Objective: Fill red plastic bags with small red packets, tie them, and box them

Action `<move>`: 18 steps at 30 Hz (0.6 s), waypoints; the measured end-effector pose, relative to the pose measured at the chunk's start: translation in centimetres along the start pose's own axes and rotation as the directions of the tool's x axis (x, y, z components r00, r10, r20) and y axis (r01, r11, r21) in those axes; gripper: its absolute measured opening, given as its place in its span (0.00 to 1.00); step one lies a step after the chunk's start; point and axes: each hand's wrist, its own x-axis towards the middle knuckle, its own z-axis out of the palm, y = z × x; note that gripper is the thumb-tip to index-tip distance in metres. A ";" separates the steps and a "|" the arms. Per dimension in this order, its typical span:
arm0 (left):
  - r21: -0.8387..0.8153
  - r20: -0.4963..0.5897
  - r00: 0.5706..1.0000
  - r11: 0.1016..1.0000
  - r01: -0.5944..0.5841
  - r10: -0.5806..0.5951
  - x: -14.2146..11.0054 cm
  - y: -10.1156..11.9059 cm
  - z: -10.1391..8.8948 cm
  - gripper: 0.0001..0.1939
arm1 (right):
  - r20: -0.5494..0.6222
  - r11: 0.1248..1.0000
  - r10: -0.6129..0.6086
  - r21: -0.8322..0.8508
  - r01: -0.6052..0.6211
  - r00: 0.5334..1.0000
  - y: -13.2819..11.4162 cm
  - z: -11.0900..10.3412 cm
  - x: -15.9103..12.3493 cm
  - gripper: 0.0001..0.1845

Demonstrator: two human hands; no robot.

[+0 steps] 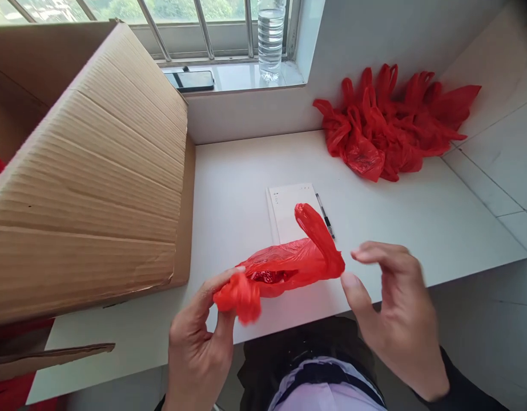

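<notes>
A crumpled red plastic bag (289,264) hangs over the near edge of the white table (229,194). My left hand (198,342) pinches one bunched end of it between thumb and fingers. My right hand (389,311) is just to the right of the bag's other end, fingers spread and curved, thumb tip touching or nearly touching the bag. One handle loop of the bag stands up over a white notepad (289,214).
A large open cardboard box (92,171) fills the left side, with red plastic inside. A pile of red bags (387,125) lies at the back right against the wall. A pen (325,216) rests by the notepad. A phone (190,80) and water bottle (270,37) sit on the sill.
</notes>
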 end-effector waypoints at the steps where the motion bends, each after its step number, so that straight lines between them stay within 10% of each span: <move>1: -0.038 0.029 1.000 0.999 0.004 -0.003 -0.1 0.0 0.0 0.08 | 0.007 0.993 -0.103 0.051 0.102 0.995 -1.0 0.1 -0.1 0.15; 5: -0.032 0.057 0.998 0.999 0.035 -0.033 -0.1 0.9 0.5 0.10 | 0.504 0.950 -0.310 0.189 0.247 0.806 -2.8 1.9 1.1 0.16; 9: 0.030 -0.021 0.988 0.988 0.155 -0.154 -0.4 1.7 1.4 0.15 | 0.818 0.935 -0.087 -0.131 0.330 0.569 -0.4 4.9 2.4 0.18; 14: -0.161 -0.085 0.974 0.968 0.194 -0.210 -1.6 0.2 1.2 0.15 | 0.772 0.827 -0.016 -0.347 0.442 0.635 1.4 5.7 3.1 0.35; 18: -0.127 -0.052 0.980 0.975 0.182 -0.190 -1.9 -0.5 0.7 0.13 | 0.794 0.857 -0.021 -0.298 0.420 0.607 0.4 4.7 4.2 0.15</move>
